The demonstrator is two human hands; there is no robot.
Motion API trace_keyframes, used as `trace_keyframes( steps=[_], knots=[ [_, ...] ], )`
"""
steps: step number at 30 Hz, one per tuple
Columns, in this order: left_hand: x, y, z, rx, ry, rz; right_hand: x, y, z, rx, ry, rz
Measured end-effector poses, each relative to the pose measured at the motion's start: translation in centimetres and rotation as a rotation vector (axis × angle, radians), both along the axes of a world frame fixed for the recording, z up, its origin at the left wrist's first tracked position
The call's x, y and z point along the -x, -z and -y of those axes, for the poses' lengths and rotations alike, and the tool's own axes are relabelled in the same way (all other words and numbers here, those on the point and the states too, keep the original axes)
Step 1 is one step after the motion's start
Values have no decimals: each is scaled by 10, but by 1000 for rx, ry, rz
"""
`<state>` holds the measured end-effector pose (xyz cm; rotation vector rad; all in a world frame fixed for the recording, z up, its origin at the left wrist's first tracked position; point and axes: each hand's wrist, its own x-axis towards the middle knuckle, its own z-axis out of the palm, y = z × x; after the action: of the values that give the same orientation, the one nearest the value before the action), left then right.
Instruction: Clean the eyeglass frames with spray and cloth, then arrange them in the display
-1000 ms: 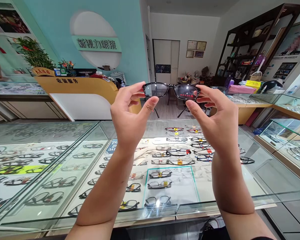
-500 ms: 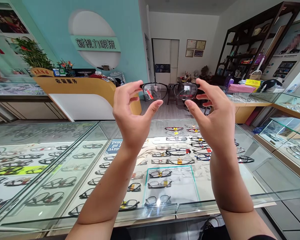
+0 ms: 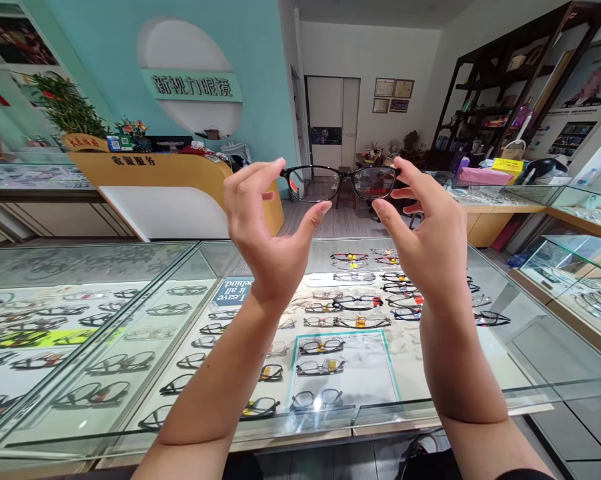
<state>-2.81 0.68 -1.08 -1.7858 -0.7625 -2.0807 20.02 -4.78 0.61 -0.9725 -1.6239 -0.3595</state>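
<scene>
Since the earliest frame, my left thumb has slid toward the right and down, my left wrist has swung inward, and more of the blue printed card (image 3: 231, 293) shows beside that forearm. Upper centre of the frame, the black-framed glasses (image 3: 347, 175) are up in the air between my two hands, lenses side by side and nearly level. My left hand (image 3: 270, 233) holds one outer end: the index finger meets the upper corner, and the thumb is spread wide of it at the lower rim; I cannot tell whether the thumb touches. My right hand (image 3: 426, 233) holds the other end, index finger at the upper corner and thumb at the lower rim, by the lens with red lettering.

Below, well apart from the glasses, the glass display surface (image 3: 495, 360) spans the lower frame. Under its top I see rows of spectacle frames (image 3: 321, 347), some of them on a turquoise-edged sheet (image 3: 365, 380) at lower centre. A curved yellow desk (image 3: 180, 175) stands at left, beneath a wall sign (image 3: 193, 85); a dark shelf unit (image 3: 515, 35) fills the upper right.
</scene>
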Motion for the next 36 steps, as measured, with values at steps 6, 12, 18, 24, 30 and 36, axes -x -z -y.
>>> trace_keyframes(
  steps=[6, 12, 18, 24, 30, 36],
  knots=[
    [0, 2, -9, 23, 104, 21, 4, 0, 1, -57, -55, -31],
    [2, 5, -21, 41, 162, 16, 12, -1, 5, -81, -103, -62],
    [0, 6, -23, 51, 241, 7, 13, 0, 4, -73, -133, -78],
    [-4, 4, -21, 25, 233, 37, 11, 1, 1, -67, -138, -62],
    [-6, 4, -18, 12, 186, 35, 11, 2, -1, -55, -128, -58],
    [-3, 4, -17, -42, 64, 41, 9, 2, -4, -50, -120, -38]
  ],
)
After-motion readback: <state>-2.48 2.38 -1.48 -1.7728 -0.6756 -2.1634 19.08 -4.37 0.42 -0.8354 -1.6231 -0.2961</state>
